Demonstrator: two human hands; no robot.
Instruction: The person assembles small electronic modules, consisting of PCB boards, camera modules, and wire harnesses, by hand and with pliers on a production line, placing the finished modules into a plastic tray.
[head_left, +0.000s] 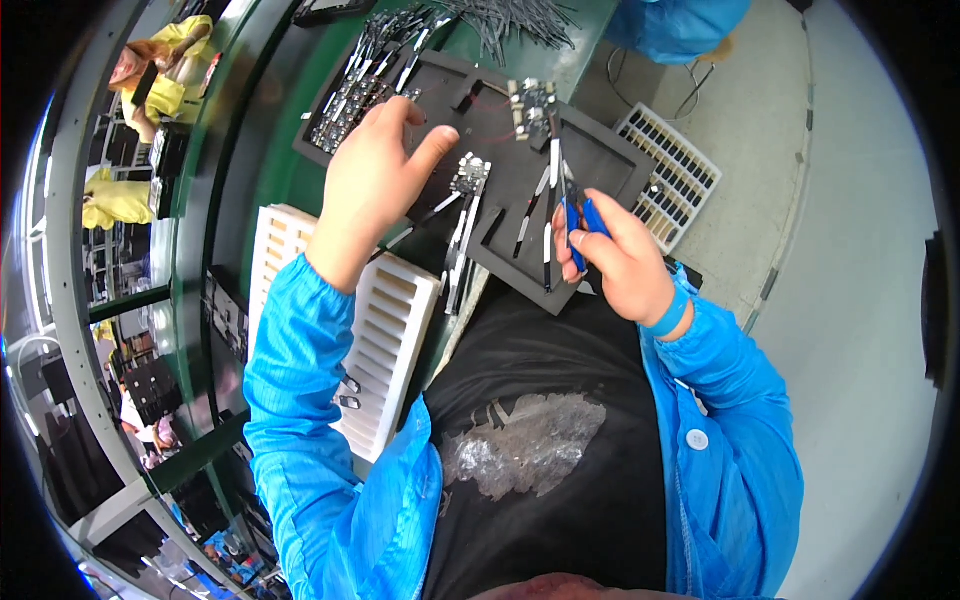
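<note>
My left hand (375,175) is over the dark tray (480,105), thumb and fingers apart, with nothing visible between them. It is close to several small circuit boards (350,105) packed at the tray's left. Blue-handled cutters (572,225) are gripped in my right hand (625,260), jaws pointing away from me. Beyond the jaws is a small circuit board (533,110), with black and white leads (552,195) running back toward that hand; whether the fingers also hold them I cannot tell. A second circuit board (470,175) lies between my hands, its leads (458,250) reaching toward me.
White slotted trays (405,290) stand left of my lap, and another white tray (690,185) with dark parts is at the right. A bundle of dark strips (520,25) lies on the green bench (580,65). Across from me is a person's blue sleeve (675,25).
</note>
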